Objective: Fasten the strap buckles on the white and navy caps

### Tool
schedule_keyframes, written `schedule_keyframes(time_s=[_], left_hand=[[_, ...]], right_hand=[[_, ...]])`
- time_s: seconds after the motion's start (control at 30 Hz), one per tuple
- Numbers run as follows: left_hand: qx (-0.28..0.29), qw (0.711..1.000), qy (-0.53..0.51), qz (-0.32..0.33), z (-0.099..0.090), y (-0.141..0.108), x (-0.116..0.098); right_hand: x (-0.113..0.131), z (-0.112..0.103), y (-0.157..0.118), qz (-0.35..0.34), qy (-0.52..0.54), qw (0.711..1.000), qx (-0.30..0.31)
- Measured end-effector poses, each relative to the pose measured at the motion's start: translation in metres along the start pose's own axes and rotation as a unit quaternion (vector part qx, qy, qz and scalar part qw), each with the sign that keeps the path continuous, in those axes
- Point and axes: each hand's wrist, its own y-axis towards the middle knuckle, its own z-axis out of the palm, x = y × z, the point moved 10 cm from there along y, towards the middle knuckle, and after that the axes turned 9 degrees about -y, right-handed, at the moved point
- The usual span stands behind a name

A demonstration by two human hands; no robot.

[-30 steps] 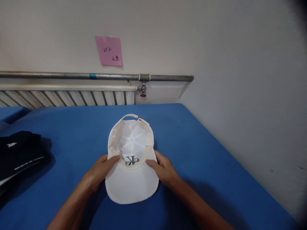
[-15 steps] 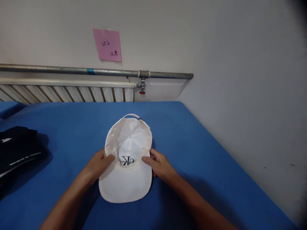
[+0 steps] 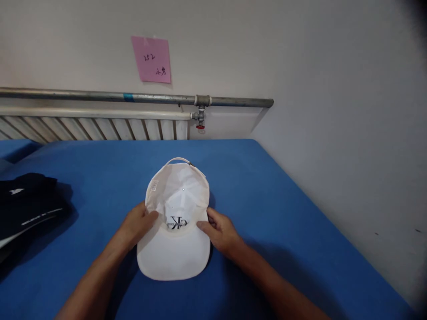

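A white baseball cap (image 3: 173, 255) is held with its hollow inside facing me, its brim toward me and its strap at the far end. Dark mirrored letters show through at the front of the crown. My left hand (image 3: 138, 223) grips the left side where brim meets crown, thumb on the inside. On the opposite side my right hand (image 3: 220, 229) pinches the same seam, thumb on top and fingers beneath. Most fingers of both hands are hidden behind the cap. Whether the cap touches the blue surface (image 3: 110, 178) below I cannot tell.
Dark caps or folded dark items (image 3: 30, 209) with white marks lie at the left. Beyond the blue surface are a white radiator (image 3: 126, 129), a metal pipe (image 3: 93, 95) and a red-handled valve (image 3: 200, 120). A pink note (image 3: 151, 60) hangs on the wall, which continues along the right.
The view has shifted slightly, so the wall and dark items appear a little farther right. The cap has tilted very slightly to the left, still held in both hands.
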Motion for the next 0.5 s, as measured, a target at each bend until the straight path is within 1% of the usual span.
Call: schedule_keyframes(time_s=[0.13,0.2,0.3,0.4,0.5], left_hand=[[-0.005,1.000,0.008,-0.003,-0.001,0.002,0.001],[-0.022,1.000,-0.005,-0.005,-0.006,0.005,0.002],[-0.039,0.995,-0.082,-0.049,-0.011,0.010,0.014],[-0.041,0.977,-0.185,-0.097,-0.011,0.012,0.024],[-0.047,0.959,-0.245,-0.135,-0.008,0.010,0.027]], right_hand=[[0.003,0.001,-0.003,0.007,-0.006,1.000,-0.004],[0.008,0.002,-0.006,0.006,-0.005,1.000,0.001],[0.019,0.008,-0.012,-0.009,-0.003,0.999,0.031],[0.030,0.013,-0.019,-0.038,-0.016,0.998,0.054],[0.041,0.014,-0.024,-0.073,-0.036,0.995,0.063]])
